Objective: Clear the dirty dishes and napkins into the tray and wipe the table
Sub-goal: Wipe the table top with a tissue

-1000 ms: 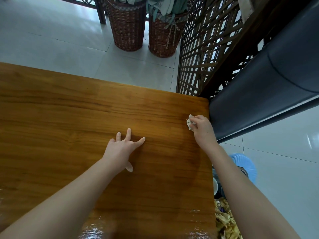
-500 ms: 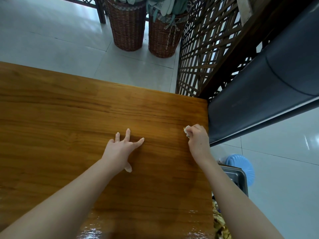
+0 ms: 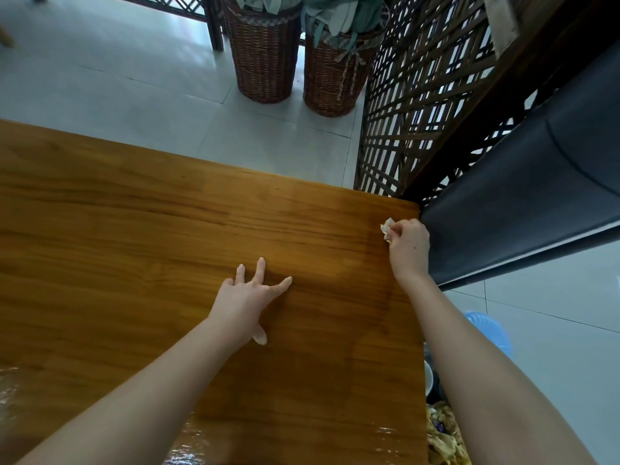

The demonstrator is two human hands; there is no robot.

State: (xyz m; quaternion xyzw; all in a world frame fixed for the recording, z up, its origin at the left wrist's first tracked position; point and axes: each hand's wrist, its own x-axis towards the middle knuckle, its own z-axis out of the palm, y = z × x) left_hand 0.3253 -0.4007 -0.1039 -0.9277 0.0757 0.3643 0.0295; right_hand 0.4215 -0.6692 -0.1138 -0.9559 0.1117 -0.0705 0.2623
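One wide brown wooden bench (image 3: pixel 134 229) carries both hands; wiping is, I judge, the step now. The left hand (image 3: pixel 248 303) lies flat near the centre, fingers spread, grasping nothing. At two o'clock from it, by the far right corner, the right hand (image 3: pixel 409 246) clenches a small crumpled white napkin (image 3: pixel 386 227). Press it flatter and draw overlapping strokes toward six o'clock, covering the corner edges.
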